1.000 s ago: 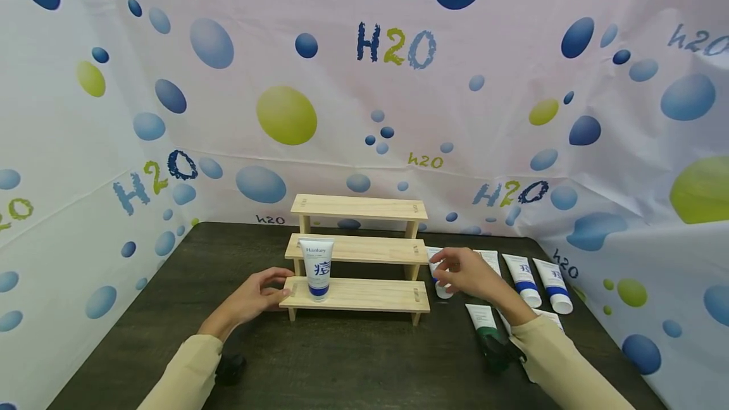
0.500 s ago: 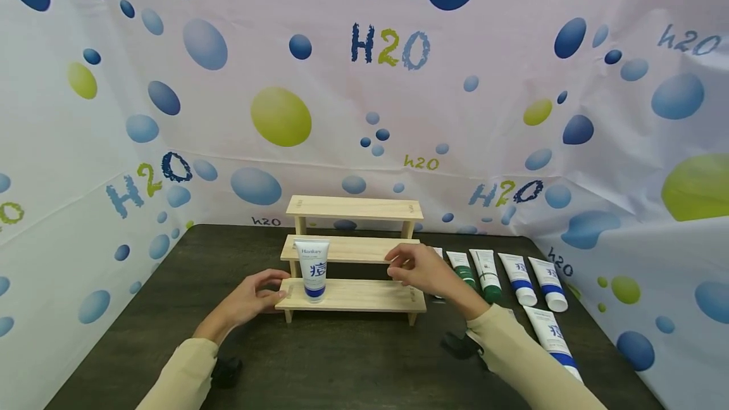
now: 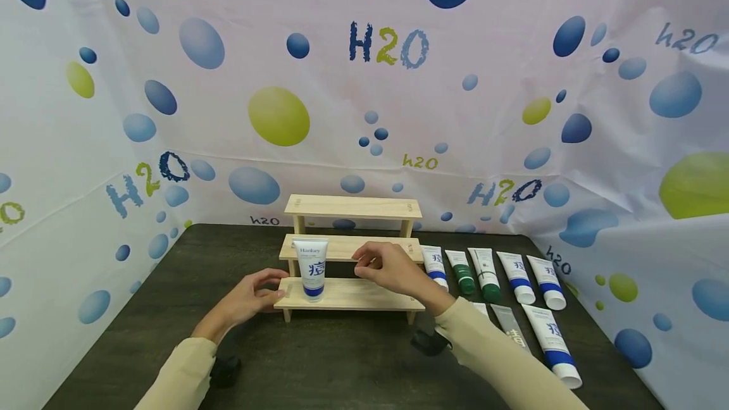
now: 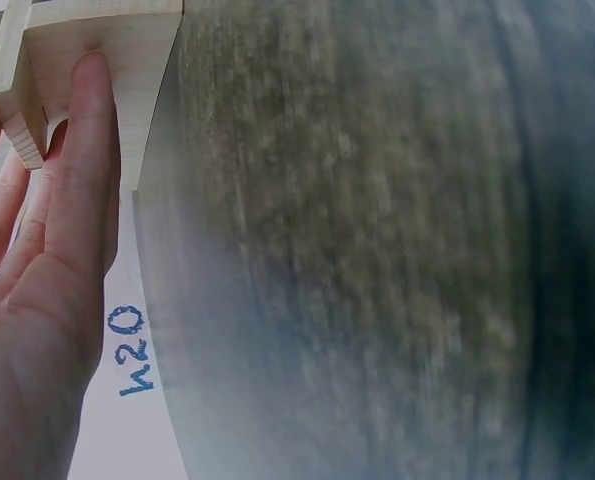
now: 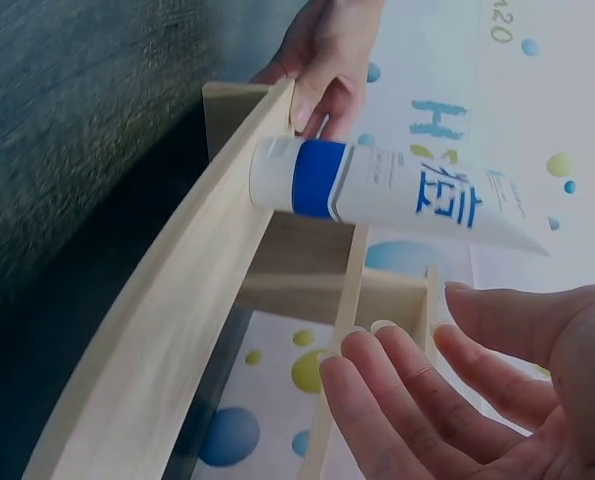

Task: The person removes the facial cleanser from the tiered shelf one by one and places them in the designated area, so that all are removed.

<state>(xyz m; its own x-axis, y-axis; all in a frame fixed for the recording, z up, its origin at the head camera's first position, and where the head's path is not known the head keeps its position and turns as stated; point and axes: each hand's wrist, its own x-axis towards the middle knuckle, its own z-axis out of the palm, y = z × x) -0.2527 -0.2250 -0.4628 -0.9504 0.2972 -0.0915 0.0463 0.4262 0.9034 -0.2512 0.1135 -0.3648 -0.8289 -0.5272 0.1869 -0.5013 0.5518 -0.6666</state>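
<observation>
A three-step wooden stand point(image 3: 370, 294) stands on the dark table. On the left part of its lowest step, a white tube point(image 3: 312, 269) with a blue band is upright on its cap. My left hand point(image 3: 246, 298) holds the left end of that step, thumb at the near side and fingers behind; the left wrist view shows a finger lying along the wood point(image 4: 137, 60). My right hand point(image 3: 393, 269) hovers over the lowest step, right of the tube. In the right wrist view its fingers point(image 5: 417, 385) are loosely bent with nothing between them, apart from the tube.
Several tubes lie on the table right of the stand, among them green-capped ones point(image 3: 485, 274), blue-banded white ones point(image 3: 551, 343) and a grey one point(image 3: 509, 326). A printed curtain point(image 3: 342, 81) hangs behind and at both sides.
My right hand has moved left from the lying tubes to over the lowest step, slowing near the upright tube. My left hand stays at the step's left end.
</observation>
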